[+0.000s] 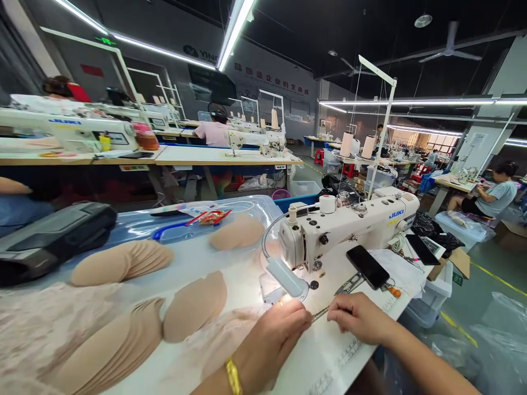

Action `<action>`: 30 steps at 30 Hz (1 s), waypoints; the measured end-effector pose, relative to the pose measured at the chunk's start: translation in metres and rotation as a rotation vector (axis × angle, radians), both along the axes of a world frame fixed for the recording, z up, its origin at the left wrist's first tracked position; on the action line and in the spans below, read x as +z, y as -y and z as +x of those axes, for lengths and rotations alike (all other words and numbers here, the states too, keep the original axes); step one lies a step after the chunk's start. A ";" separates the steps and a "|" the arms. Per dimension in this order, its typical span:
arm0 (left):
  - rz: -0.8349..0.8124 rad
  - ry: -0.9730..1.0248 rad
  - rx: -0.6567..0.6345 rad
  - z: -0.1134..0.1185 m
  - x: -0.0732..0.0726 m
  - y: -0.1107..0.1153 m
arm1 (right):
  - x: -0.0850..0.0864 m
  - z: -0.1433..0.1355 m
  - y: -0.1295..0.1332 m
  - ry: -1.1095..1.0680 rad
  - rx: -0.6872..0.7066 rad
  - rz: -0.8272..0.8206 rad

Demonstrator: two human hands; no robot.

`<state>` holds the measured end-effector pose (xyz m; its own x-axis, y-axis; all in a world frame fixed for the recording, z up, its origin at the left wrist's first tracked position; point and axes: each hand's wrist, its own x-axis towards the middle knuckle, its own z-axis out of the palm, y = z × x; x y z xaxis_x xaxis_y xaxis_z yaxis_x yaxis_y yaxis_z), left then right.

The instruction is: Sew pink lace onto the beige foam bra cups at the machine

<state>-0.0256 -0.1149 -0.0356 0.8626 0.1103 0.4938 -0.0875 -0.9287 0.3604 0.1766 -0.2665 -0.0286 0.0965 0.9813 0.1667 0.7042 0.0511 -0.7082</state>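
Pale fabric (222,332) is spread on the worktop (308,359) beside the left hand (280,332), fingers held together near the sewing machine (349,225); the right hand (358,319) is curled. Any pinch cannot be told. Puckers could be caused by snagging.

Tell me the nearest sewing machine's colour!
The sewing machine is mostly white, with blue lettering; best seen in the head view.

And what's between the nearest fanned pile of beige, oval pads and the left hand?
In the head view, beige rounded padding, then sheer pale-pink fabric nearer the left hand.
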 end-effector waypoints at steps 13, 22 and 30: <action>-0.089 -0.103 0.381 0.010 -0.006 -0.010 | 0.002 0.027 -0.026 0.591 -0.133 0.015; -0.117 -0.110 0.406 0.011 -0.006 -0.010 | 0.012 -0.036 -0.042 0.662 -0.143 -0.231; -0.215 -0.095 0.621 0.014 -0.002 -0.019 | 0.004 0.008 -0.055 0.742 -0.202 -0.215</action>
